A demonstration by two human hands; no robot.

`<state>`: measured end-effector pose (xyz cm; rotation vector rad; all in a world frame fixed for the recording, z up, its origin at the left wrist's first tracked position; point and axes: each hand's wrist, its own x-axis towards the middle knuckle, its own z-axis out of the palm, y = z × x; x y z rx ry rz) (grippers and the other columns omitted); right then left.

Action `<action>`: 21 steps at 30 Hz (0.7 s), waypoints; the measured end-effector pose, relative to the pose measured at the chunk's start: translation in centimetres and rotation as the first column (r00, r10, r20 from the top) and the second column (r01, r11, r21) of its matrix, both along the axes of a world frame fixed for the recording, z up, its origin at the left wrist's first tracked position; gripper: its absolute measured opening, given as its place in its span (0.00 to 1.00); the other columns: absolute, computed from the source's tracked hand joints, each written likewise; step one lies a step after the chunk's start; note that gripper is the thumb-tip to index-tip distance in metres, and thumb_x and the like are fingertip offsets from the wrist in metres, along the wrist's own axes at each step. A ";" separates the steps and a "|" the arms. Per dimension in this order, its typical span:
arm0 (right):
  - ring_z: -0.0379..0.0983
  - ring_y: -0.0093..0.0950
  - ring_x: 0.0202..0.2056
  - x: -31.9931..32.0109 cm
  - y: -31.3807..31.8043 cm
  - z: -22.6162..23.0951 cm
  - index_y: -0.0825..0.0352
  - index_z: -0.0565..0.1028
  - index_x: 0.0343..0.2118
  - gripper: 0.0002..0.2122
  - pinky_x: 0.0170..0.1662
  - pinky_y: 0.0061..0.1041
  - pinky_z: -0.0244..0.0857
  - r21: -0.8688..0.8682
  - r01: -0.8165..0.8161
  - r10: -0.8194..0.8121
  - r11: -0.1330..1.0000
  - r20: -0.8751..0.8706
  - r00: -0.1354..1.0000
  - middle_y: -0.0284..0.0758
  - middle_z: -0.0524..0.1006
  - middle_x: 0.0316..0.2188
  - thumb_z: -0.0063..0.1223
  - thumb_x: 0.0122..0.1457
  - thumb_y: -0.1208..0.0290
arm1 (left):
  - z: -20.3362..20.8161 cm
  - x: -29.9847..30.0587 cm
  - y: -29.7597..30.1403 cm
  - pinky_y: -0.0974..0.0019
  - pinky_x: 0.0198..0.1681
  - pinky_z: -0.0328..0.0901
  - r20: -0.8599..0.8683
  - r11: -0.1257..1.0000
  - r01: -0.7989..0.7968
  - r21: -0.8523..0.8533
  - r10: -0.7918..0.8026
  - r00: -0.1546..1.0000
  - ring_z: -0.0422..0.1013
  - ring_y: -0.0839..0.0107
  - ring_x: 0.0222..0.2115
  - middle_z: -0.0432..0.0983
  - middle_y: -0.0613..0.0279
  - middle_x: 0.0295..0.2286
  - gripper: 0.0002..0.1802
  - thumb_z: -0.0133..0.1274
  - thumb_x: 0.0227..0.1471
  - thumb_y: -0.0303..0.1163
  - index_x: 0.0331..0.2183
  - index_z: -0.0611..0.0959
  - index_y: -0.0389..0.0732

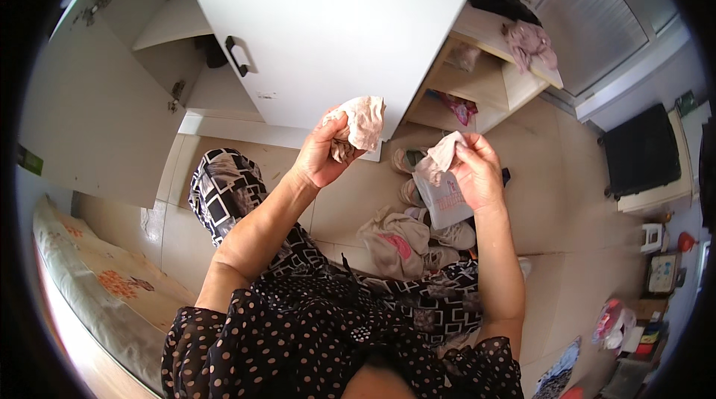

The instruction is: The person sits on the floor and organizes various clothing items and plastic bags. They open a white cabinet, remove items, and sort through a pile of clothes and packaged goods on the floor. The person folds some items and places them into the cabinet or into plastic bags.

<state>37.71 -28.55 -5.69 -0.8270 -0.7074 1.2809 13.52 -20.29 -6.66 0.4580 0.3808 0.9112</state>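
Note:
My left hand [318,154] is closed around a crumpled, cream-pink cloth [364,121], its folds bunched above and below the fingers. In my right hand [481,174], a small pale pink cloth [440,159] is pinched between thumb and fingers, its loose end drooping to the left. The two cloths are apart. Whether they are socks or rags I cannot tell. Both hands are raised in front of a white cabinet door [328,33] with a black handle [237,56]. Below the right hand a white plastic bag [446,203] sits on the floor.
Several shoes [456,235] and a beige garment [395,239] with a pink patch lie on the tiles. An open cabinet door [97,115] stands left, above a bed [89,272]. Right of the cabinet are open shelves [514,89] with a pink cloth [529,42]; a black suitcase [641,151] stands farther right.

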 end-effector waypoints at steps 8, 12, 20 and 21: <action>0.66 0.23 0.40 2.7 -4.4 -5.3 0.68 0.70 0.28 0.04 0.38 0.23 0.66 0.080 -0.090 0.086 0.993 0.051 0.995 0.34 0.65 0.46 0.49 0.48 0.83 | -3.1 8.0 -3.5 0.69 0.42 0.63 -0.061 0.982 0.139 -0.124 -0.147 0.987 0.68 0.74 0.40 0.71 0.67 0.41 0.25 0.38 0.53 0.51 0.45 0.71 0.42; 0.66 0.22 0.40 2.9 -5.7 -6.6 0.70 0.70 0.26 0.02 0.36 0.19 0.67 0.148 -0.176 0.162 0.973 0.099 0.982 0.33 0.63 0.46 0.50 0.49 0.82 | -5.0 11.4 -4.8 0.64 0.45 0.63 0.084 0.974 0.159 -0.160 -0.147 0.986 0.68 0.68 0.40 0.72 0.62 0.37 0.18 0.45 0.51 0.42 0.40 0.72 0.40; 0.69 0.29 0.29 3.1 -6.8 -8.4 0.67 0.72 0.23 0.06 0.32 0.25 0.64 0.373 0.054 -0.328 0.926 0.728 0.602 0.36 0.72 0.26 0.58 0.41 0.79 | -6.6 17.3 -8.3 0.60 0.46 0.63 -0.122 0.961 0.173 -0.218 -0.202 0.972 0.69 0.65 0.37 0.72 0.58 0.37 0.25 0.46 0.50 0.50 0.41 0.72 0.40; 0.70 0.25 0.24 3.4 -6.4 -8.7 0.68 0.72 0.24 0.06 0.27 0.22 0.64 0.277 0.103 -0.264 0.955 0.642 0.719 0.34 0.73 0.22 0.57 0.43 0.80 | -8.1 17.1 -7.5 0.60 0.46 0.63 -0.143 0.969 0.199 -0.146 -0.220 0.965 0.68 0.65 0.38 0.71 0.57 0.37 0.24 0.46 0.50 0.49 0.41 0.72 0.40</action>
